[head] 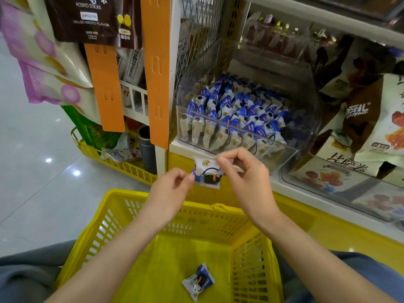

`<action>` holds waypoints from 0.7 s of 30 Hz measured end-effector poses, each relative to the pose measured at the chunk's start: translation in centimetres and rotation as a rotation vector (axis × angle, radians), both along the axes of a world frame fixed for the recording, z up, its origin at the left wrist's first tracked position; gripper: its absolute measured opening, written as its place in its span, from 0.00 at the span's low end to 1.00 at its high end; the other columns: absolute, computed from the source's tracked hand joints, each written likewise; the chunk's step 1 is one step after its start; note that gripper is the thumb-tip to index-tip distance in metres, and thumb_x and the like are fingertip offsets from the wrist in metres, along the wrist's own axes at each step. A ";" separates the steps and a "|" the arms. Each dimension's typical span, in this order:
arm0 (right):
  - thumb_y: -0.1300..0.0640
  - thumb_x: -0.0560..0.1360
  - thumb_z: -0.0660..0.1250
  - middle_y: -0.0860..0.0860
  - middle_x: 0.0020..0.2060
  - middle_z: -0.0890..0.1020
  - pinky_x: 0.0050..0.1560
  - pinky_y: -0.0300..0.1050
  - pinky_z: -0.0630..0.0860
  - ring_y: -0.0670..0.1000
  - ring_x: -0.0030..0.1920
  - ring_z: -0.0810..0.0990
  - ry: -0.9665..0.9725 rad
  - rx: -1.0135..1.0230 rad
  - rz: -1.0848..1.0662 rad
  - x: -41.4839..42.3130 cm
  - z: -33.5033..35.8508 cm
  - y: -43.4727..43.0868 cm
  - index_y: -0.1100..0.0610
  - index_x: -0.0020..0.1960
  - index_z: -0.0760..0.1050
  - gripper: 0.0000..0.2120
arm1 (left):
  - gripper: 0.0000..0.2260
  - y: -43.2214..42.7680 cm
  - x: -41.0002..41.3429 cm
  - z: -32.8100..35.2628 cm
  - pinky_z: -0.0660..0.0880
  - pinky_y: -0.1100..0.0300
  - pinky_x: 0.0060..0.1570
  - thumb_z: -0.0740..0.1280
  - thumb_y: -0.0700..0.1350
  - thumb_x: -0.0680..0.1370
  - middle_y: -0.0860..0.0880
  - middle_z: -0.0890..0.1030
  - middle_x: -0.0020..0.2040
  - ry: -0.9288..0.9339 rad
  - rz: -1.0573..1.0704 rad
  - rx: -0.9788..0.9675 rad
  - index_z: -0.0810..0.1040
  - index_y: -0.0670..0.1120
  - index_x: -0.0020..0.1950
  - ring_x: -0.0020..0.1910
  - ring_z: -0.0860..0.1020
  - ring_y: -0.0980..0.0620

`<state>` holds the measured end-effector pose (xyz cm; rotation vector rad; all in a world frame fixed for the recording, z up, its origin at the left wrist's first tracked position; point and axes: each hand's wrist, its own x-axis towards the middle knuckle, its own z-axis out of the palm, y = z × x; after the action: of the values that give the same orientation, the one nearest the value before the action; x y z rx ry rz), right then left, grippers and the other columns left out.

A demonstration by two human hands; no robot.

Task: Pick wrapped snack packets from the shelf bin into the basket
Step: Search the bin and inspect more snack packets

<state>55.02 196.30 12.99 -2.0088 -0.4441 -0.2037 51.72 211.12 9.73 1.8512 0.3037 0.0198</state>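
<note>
One held packet [207, 173], pinched between left hand [170, 186] and right hand [242, 169], hanging just below the front edge of the shelf bin [301, 132], near the far rim of the basket [131, 193]; released here, could drop outside instead of beside the second packet [197, 281] inside.

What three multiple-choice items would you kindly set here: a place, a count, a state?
1. Where is the held packet? A over the basket's far rim B on the basket's floor C on the tiles
2. How many packets lie in the basket? A none B one C three
3. What are the hands doing? A both pinch the held packet B both hang open C one grips the basket
Key: A, it hangs above that rim; B, a single packet lies inside; A, left hand and right hand each pinch an edge.
</note>
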 end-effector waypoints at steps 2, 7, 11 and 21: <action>0.59 0.74 0.67 0.45 0.44 0.80 0.49 0.34 0.75 0.41 0.46 0.78 -0.055 -0.032 0.093 -0.2 0.0 0.0 0.51 0.43 0.77 0.04 | 0.16 -0.1 0.2 0.6 0.75 0.58 0.38 0.53 0.50 0.82 0.46 0.79 0.38 0.152 0.024 -0.334 0.76 0.47 0.42 0.35 0.77 0.50; 0.59 0.72 0.69 0.52 0.51 0.79 0.59 0.31 0.65 0.45 0.56 0.72 -0.297 -0.324 0.313 -0.5 -0.4 0.0 0.59 0.43 0.80 0.03 | 0.15 0.5 0.3 1.1 0.79 0.61 0.37 0.59 0.50 0.79 0.43 0.84 0.45 0.134 0.047 -0.778 0.80 0.42 0.50 0.40 0.82 0.51; 0.54 0.73 0.68 0.51 0.54 0.77 0.60 0.34 0.64 0.45 0.59 0.70 -0.283 -0.441 0.350 -0.8 -0.6 0.1 0.56 0.49 0.79 0.07 | 0.09 0.7 0.1 0.9 0.77 0.58 0.45 0.63 0.43 0.77 0.45 0.84 0.48 0.041 0.099 -0.660 0.81 0.43 0.53 0.47 0.81 0.51; 0.56 0.76 0.64 0.51 0.55 0.79 0.43 0.34 0.79 0.44 0.47 0.81 0.700 0.351 0.048 -0.2 0.3 0.4 0.57 0.63 0.67 0.17 | 0.10 0.0 -0.2 1.2 0.77 0.55 0.51 0.63 0.44 0.78 0.51 0.84 0.47 -0.010 0.048 -0.413 0.77 0.48 0.58 0.46 0.82 0.54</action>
<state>54.84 196.66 13.29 -1.5907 -0.0021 0.4196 51.56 211.17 10.91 1.4340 0.3187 -0.0003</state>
